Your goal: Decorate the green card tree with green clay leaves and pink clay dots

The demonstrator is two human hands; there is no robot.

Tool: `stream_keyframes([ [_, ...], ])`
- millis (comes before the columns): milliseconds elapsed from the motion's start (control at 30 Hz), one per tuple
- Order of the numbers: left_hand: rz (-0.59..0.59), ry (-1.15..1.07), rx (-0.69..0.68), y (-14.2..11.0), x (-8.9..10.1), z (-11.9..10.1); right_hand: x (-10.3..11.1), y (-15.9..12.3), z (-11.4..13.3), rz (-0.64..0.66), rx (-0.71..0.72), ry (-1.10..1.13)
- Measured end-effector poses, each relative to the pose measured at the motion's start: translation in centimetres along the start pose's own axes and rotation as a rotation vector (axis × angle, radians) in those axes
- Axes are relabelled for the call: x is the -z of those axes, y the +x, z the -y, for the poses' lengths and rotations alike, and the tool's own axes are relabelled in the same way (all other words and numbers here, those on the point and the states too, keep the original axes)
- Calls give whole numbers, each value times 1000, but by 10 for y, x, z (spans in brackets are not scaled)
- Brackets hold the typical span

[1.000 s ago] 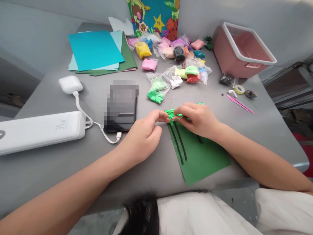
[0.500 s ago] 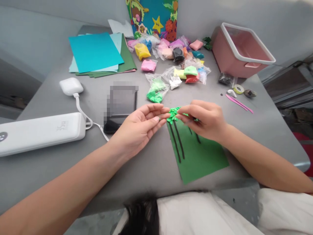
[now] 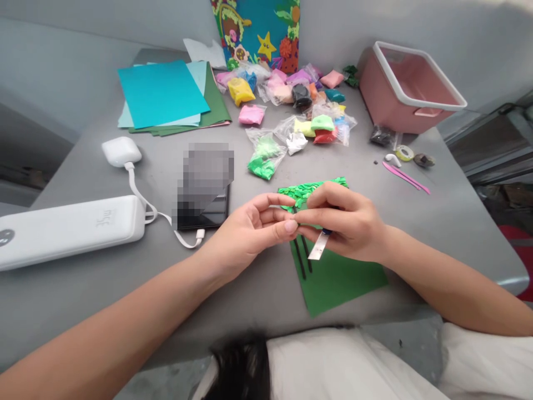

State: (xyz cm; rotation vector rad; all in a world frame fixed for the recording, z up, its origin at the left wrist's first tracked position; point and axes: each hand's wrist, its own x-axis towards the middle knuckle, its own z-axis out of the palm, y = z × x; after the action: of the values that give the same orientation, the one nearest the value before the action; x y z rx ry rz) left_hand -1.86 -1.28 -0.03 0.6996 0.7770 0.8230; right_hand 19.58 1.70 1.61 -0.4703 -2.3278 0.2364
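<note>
My right hand (image 3: 347, 222) is closed around a craft knife (image 3: 320, 245), its flat metal blade pointing down and a bit of dark blue handle showing. The thumb and fingers of my left hand (image 3: 258, 225) meet the right fingertips in a pinch; whatever is between them is too small or hidden to make out. Under both hands lies a green sheet (image 3: 345, 283) with thin black strips (image 3: 300, 261) running down it. Along its far edge small bright green clay pieces (image 3: 303, 193) overlap like leaves. My right hand covers part of the sheet.
Behind the sheet lies an opened bag of green clay (image 3: 264, 161), with several coloured clay bags (image 3: 291, 91) farther back. A pink bin (image 3: 387, 94) and pink tools (image 3: 406, 178) are at right. A phone (image 3: 208, 211), power bank (image 3: 75, 228) and coloured sheets (image 3: 162, 91) are at left.
Both hands have drawn nearer to me, off the clay-covered edge, and their fingertips now meet. The knife blade has swung into plain view below my right hand.
</note>
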Motion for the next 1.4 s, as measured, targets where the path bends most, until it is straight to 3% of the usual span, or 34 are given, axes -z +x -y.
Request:
stream_keyframes([
  [200,18,0,63,-1,1,-3,4,1,1,3,7,7],
  [367,-10,92,19,-3,-3,-3,10,3,-2,-32,-58,30],
  [467,-55,425,-100,-4,-2,-8,18,4,-6,-79,-151,29],
  [633,-142,1252,-497,-3,8,-18,29,5,-13,-148,-253,-36],
  [767,-109,1547,-553,-1,19,-15,33,6,-14,-154,-256,-97],
  [967,-88,1632,-475,-1,22,-11,35,4,-13,-136,-250,-83],
  [1200,-85,1524,-401,-1,20,-16,34,2,-13,-106,-311,-105],
  [1400,-69,1574,-408,-1,21,-16,32,2,-12,-117,-312,-99],
])
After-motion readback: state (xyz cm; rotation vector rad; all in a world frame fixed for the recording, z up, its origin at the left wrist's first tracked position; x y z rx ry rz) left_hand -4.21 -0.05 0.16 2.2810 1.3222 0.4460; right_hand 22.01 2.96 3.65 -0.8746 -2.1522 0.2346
